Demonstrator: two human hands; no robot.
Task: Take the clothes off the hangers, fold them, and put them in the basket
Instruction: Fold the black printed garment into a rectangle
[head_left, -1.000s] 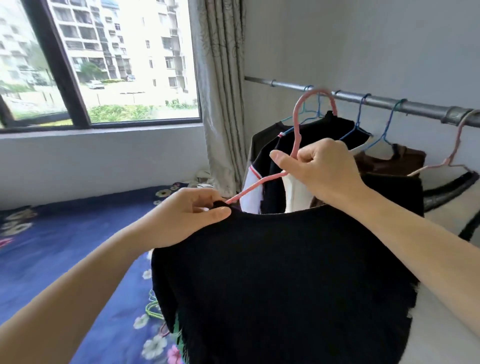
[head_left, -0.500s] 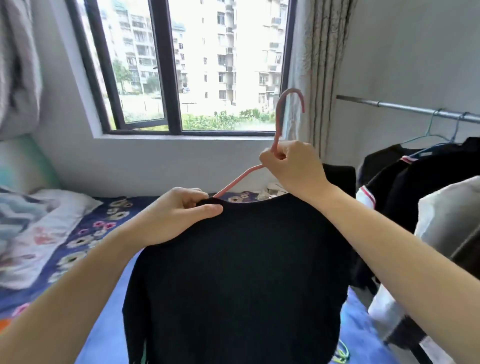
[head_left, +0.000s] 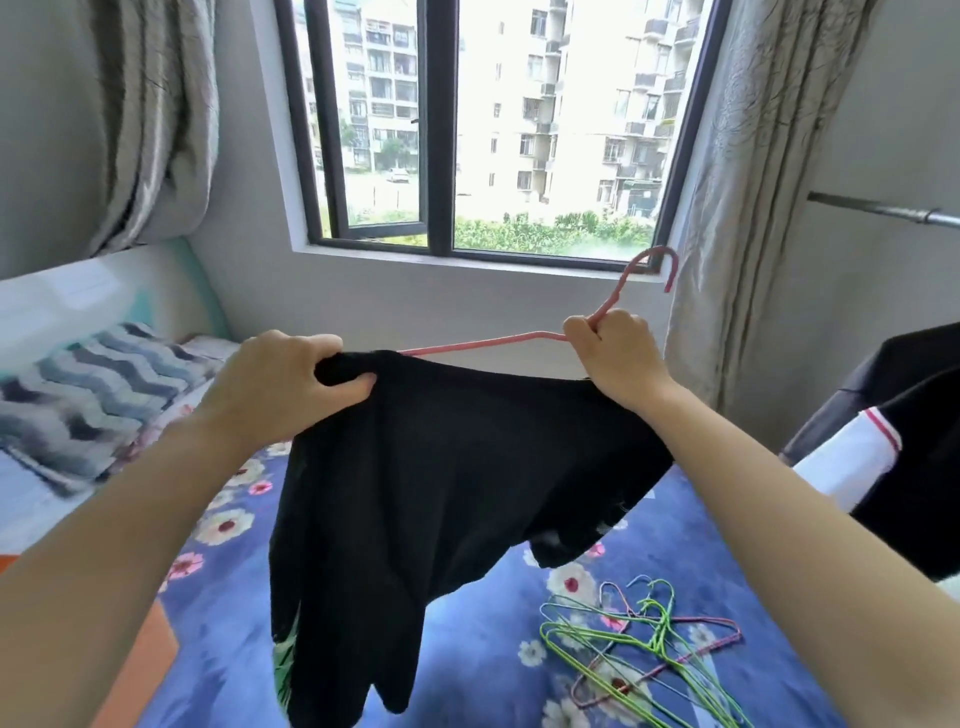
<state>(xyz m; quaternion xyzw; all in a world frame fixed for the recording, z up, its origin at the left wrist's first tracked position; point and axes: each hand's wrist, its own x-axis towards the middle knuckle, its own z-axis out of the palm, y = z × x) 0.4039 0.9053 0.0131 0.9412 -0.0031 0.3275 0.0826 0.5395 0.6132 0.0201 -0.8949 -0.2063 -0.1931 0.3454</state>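
**A:** So, on the head view, which step is this?

**B:** Stripping the hanger, I'd judge. The black top (head_left: 457, 493) hangs in the air above the blue flowered bedcover (head_left: 493, 649), between both hands.

**A:** And the hands?

**B:** The left hand (head_left: 280, 384) grips a bunched fold at the top's upper edge, thumb under and fingers curled over. The right hand (head_left: 618, 358) pinches the pink hanger (head_left: 612, 296) just below its hook. Bare wire shows between the hands and runs into the fabric beside the left one.

**A:** What does the next move call for?

**B:** Probably drawing the hands apart so the wire slides out of the neck. Then the hanger can drop by the loose hangers (head_left: 644, 639) on the bed, and the top can be spread flat for folding.

**A:** Much left?

**B:** Likely yes. Hung clothes (head_left: 909, 415) show at the right under the rail (head_left: 883, 210), and I can't see the basket.
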